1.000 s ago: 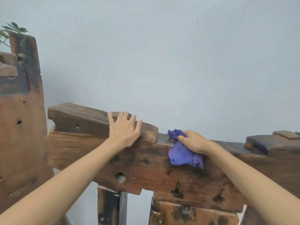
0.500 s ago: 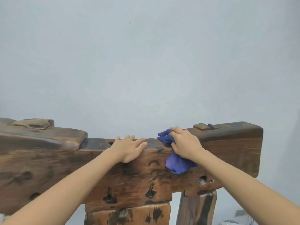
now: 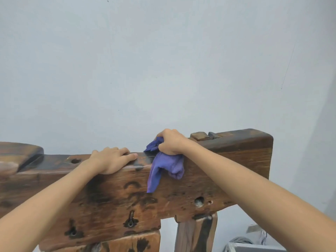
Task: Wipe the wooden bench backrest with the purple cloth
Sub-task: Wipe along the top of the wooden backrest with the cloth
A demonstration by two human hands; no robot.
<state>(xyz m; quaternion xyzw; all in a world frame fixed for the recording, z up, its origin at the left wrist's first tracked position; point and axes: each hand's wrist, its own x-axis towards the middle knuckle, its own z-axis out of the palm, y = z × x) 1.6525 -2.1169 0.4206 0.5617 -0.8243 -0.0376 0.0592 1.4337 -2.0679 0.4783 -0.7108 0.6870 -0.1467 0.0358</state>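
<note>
The wooden bench backrest [image 3: 112, 199] is a thick, dark-stained beam with holes and metal fittings, running across the lower half of the view. My right hand [image 3: 171, 142] grips the bunched purple cloth [image 3: 163, 166] on the top edge, near the raised right end block [image 3: 241, 142]. Part of the cloth hangs down the front face. My left hand [image 3: 112, 160] lies flat on the top edge just left of the cloth, fingers spread, holding nothing.
A plain grey wall [image 3: 163, 60] stands close behind the backrest. A wooden post [image 3: 195, 233] supports the beam at lower right. A grey box edge and some cables [image 3: 251, 244] sit on the floor at bottom right.
My right hand has shifted the cloth slightly right toward the end block, and more cloth now hangs down the front. The view panned right along the bench over the last second.
</note>
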